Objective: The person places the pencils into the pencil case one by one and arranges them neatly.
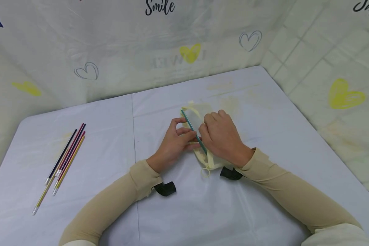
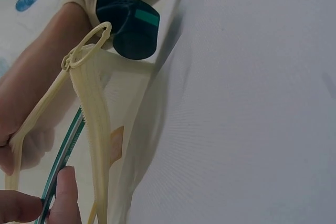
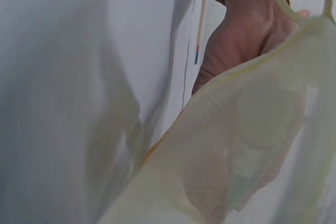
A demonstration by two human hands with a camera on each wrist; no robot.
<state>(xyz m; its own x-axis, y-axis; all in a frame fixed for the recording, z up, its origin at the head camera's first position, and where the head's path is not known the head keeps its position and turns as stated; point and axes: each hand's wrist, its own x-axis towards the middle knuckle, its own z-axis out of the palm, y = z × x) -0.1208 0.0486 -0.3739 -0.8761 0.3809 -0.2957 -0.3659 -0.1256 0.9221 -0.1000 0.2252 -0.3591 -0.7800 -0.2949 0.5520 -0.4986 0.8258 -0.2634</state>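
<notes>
A translucent zip pouch (image 1: 200, 156) with cream edging lies in the middle of the table, its zipper parted. My left hand (image 1: 176, 145) pinches a teal pencil (image 1: 188, 119) between thumb and finger. The pencil slants across the pouch's opening; in the left wrist view its far end passes behind the zipper tape (image 2: 93, 114). My right hand (image 1: 219, 135) grips the pouch's opposite edge with curled fingers and holds it apart. A ring pull (image 1: 205, 172) hangs at the near corner. In the right wrist view the pouch wall (image 3: 262, 108) partly veils my left hand.
To the left, several pencils (image 1: 69, 153) in dark, red and yellow colours lie in a loose bundle on the white-covered table (image 1: 110, 143). A crease runs down the cloth between them and the pouch. A printed curtain (image 1: 117, 41) hangs behind the table.
</notes>
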